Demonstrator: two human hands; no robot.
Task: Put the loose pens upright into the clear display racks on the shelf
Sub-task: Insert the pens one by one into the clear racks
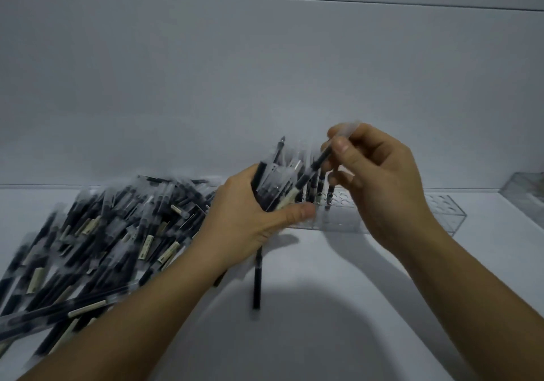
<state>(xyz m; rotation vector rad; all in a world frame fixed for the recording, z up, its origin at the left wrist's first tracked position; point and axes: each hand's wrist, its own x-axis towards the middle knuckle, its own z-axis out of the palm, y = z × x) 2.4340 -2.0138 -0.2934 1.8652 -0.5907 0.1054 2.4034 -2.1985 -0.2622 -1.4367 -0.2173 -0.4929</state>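
A big heap of loose black pens with clear caps (97, 242) lies on the white shelf at the left. My left hand (247, 218) grips a bundle of pens (279, 180), their tips pointing up and right. My right hand (379, 180) pinches one pen (316, 165) near its top, slanted down towards the bundle. Behind both hands stands a clear display rack (441, 212) with rows of round holes; a few pens (323, 192) stand upright in its left part. Another black pen (257, 280) hangs below my left hand.
A second clear container (524, 192) sits at the far right edge of the shelf. The grey back wall (265, 86) rises right behind the rack. Bare white shelf surface (338, 307) lies between my forearms.
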